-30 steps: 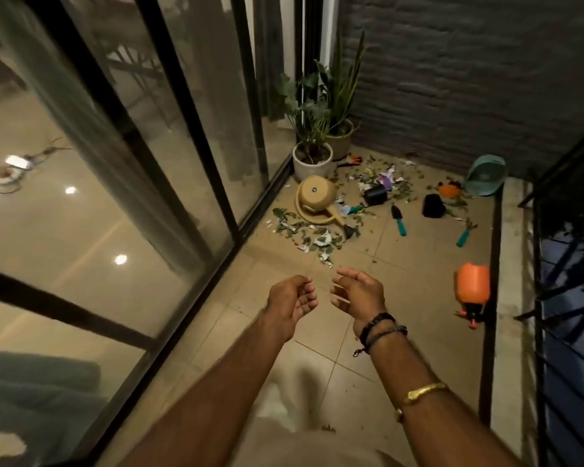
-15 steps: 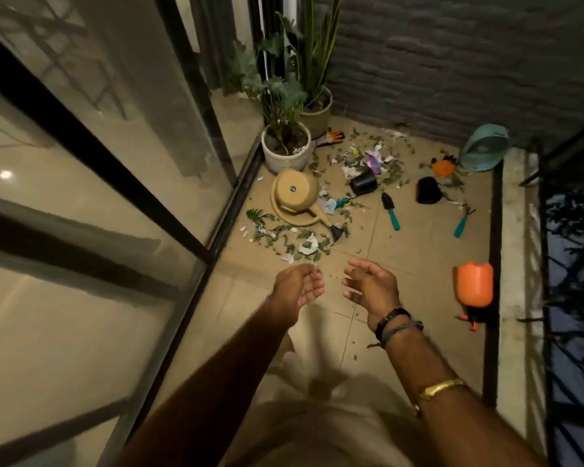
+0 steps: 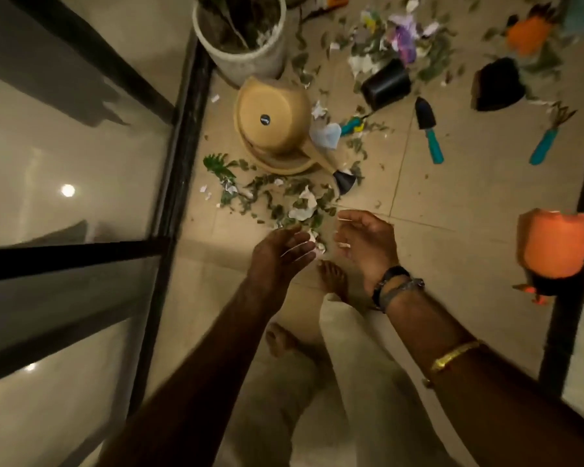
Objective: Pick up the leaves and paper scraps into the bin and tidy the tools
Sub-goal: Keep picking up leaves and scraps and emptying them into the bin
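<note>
Green leaves and white paper scraps (image 3: 284, 200) lie scattered on the tiled floor just beyond my hands. A second heap of leaves and paper (image 3: 398, 38) lies farther back. My left hand (image 3: 280, 254) and my right hand (image 3: 368, 241) hover side by side above the near scraps, fingers relaxed, holding nothing. A tan watering can (image 3: 273, 119) lies tipped on its side. A black trowel with a teal handle (image 3: 429, 133), a small teal-handled fork (image 3: 550, 139) and another teal-handled tool (image 3: 351, 123) lie on the tiles.
A white plant pot (image 3: 246, 59) stands by the sliding glass door (image 3: 81, 163) on the left. Two small black pots (image 3: 386, 84) (image 3: 498, 85) lie tipped over. An orange spray bottle (image 3: 553, 244) lies on the right by a dark railing. My bare feet (image 3: 334, 281) are below my hands.
The view has moved forward and tilted down, so the litter is now right under my hands. Both hands stay empty and have reached closer to the near scraps.
</note>
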